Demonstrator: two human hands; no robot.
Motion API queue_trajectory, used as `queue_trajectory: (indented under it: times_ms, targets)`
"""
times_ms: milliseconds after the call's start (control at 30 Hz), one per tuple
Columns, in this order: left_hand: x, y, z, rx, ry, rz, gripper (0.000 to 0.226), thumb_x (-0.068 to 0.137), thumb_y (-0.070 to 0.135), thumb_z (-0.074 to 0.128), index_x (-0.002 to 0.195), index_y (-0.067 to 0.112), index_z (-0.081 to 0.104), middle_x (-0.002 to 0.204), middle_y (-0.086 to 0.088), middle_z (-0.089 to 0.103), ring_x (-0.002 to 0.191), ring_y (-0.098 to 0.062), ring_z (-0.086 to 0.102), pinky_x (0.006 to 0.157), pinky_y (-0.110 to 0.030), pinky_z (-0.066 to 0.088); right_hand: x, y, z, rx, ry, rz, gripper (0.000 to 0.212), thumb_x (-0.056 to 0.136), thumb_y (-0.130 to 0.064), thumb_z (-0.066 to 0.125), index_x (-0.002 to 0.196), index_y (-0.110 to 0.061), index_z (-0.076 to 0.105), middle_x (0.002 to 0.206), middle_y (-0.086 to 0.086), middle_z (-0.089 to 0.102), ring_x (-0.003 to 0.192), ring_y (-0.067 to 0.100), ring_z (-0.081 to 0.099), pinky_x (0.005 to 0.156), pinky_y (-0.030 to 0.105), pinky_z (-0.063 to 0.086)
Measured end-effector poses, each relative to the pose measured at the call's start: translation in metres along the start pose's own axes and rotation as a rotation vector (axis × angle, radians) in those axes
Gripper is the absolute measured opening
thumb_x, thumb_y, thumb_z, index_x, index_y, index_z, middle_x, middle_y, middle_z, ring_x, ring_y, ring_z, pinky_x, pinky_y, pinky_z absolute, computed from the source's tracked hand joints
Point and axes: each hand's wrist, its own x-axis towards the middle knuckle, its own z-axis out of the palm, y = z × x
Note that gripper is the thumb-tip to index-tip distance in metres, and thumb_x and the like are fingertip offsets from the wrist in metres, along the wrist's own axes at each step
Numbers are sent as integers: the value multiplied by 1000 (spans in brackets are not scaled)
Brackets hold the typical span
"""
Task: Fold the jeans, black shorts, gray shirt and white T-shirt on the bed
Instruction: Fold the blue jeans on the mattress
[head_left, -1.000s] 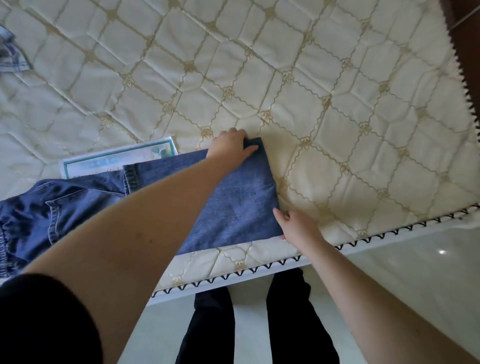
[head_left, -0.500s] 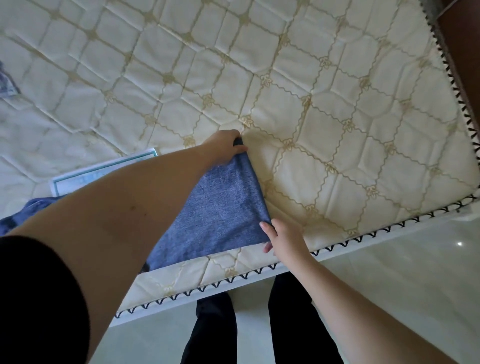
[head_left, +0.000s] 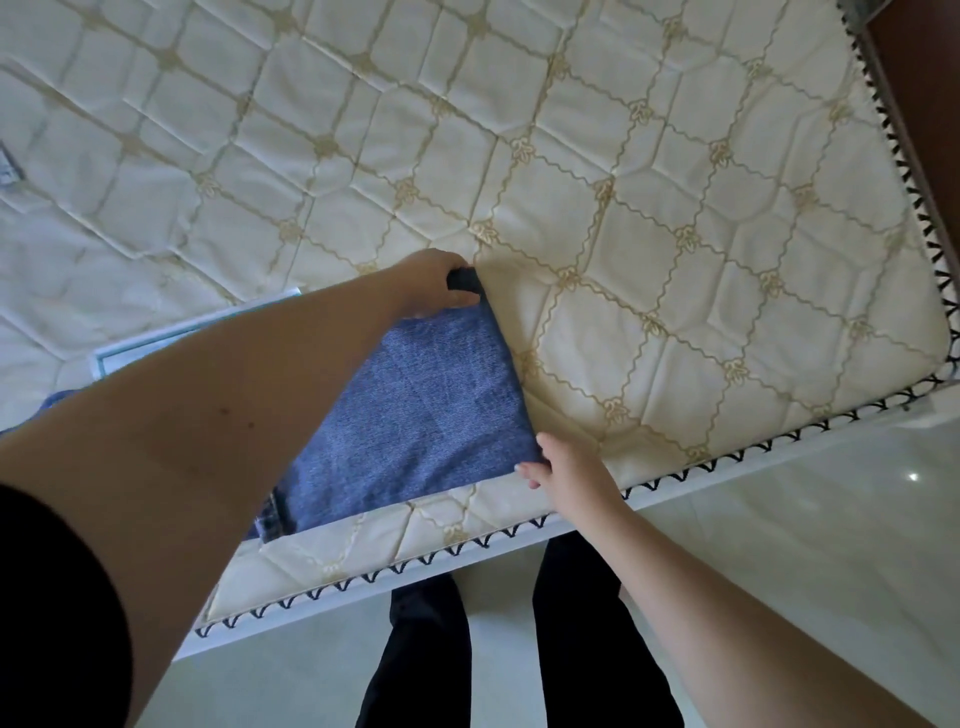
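Folded jeans (head_left: 426, 415) lay flat on bed (head_left: 675, 260) btwn hands. Left hand (head_left: 436, 283) gripped far corner; right hand (head_left: 566, 465) pinched near corner, fingers curled.

Mattress (head_left: 649, 171) beyond jeans (head_left: 426, 415) bare (quilted).

Blue denim on a cream quilted bed

The jeans (head_left: 415, 415) are mid-blue with a faint lighter weave; the bed (head_left: 675, 234) is cream, stitched in tan wavy diamonds with small leaf motifs, edged by black zigzag trim. The label (head_left: 171, 338) is white, bordered teal.
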Motion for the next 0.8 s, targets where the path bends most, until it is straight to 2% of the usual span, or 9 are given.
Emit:
queue_trajectory:
  times_ms: [133, 200, 300, 400, 467, 533, 667, 733, 800]
  targets:
    - [-2, 7, 8, -58, 99, -4, 27, 89, 29, 67, 110, 14, 60, 96, -2, 58, 94, -25, 58, 71, -29, 38, 0, 2, 3, 158, 69, 16, 33, 93, -13, 61, 66, -12, 42, 66, -2, 67, 60, 14, 68, 70, 45, 58]
    - [-7, 10, 19, -96, 162, -48, 27, 89, 29, 66, 113, 17, 59, 99, -2, 60, 96, -26, 58, 74, -31, 41, -1, 2, 3, 165, 39, 49, 31, 95, -12, 60, 69, -11, 43, 72, 4, 70, 59, 16, 68, 67, 37, 58]
    - [-14, 13, 33, 105, 332, -26, 41, 92, 37, 60, 129, 22, 51, 122, -6, 56, 115, -28, 50, 98, -40, 37, -7, 2, -2, 107, -40, 130, 19, 94, -18, 62, 79, -10, 53, 74, 5, 66, 52, 4, 58, 51, 16, 42]
    - [-33, 13, 43, 127, 548, 82, 48, 96, 32, 55, 141, 19, 42, 136, -5, 48, 128, -25, 42, 108, -38, 28, -15, -4, -7, -110, 222, 94, 20, 94, -30, 63, 89, -11, 60, 71, -9, 57, 66, 10, 55, 60, 26, 35]
    - [-53, 7, 57, 150, 588, 135, 50, 97, 23, 52, 145, 16, 40, 145, -6, 45, 136, -25, 39, 113, -38, 25, -15, -19, -6, -186, 472, -63, 24, 97, -30, 56, 102, -8, 62, 87, 2, 61, 81, 22, 58, 71, 33, 45]
    - [-76, -3, 78, 181, 585, 141, 58, 96, 20, 51, 150, 13, 32, 155, -6, 35, 144, -24, 30, 119, -40, 21, -7, -36, 1, -285, 577, -254, 29, 98, -25, 54, 119, -6, 61, 108, 10, 63, 98, 29, 60, 84, 41, 50]
    - [-121, -35, 125, 258, 517, 53, 66, 100, 32, 42, 155, 10, 13, 163, -8, 12, 150, -21, 12, 122, -40, 14, 15, -51, 18, -597, 433, -430, 56, 100, -30, 48, 150, -11, 34, 156, 9, 33, 142, 26, 35, 112, 42, 35]
    - [-138, -54, 144, 276, 435, -27, 65, 103, 43, 28, 156, 13, 5, 163, -6, 4, 151, -20, 5, 123, -39, 9, 21, -47, 25, -722, 279, -375, 64, 102, -38, 39, 156, -15, 14, 164, 4, 6, 150, 22, 10, 118, 42, 23]
    - [-148, -64, 156, 311, 390, -74, 66, 102, 51, 16, 156, 17, 1, 163, -4, -1, 151, -19, 2, 122, -38, 3, 23, -44, 28, -771, 244, -328, 67, 102, -40, 35, 157, -16, 6, 164, 3, -5, 151, 21, 1, 120, 41, 16]
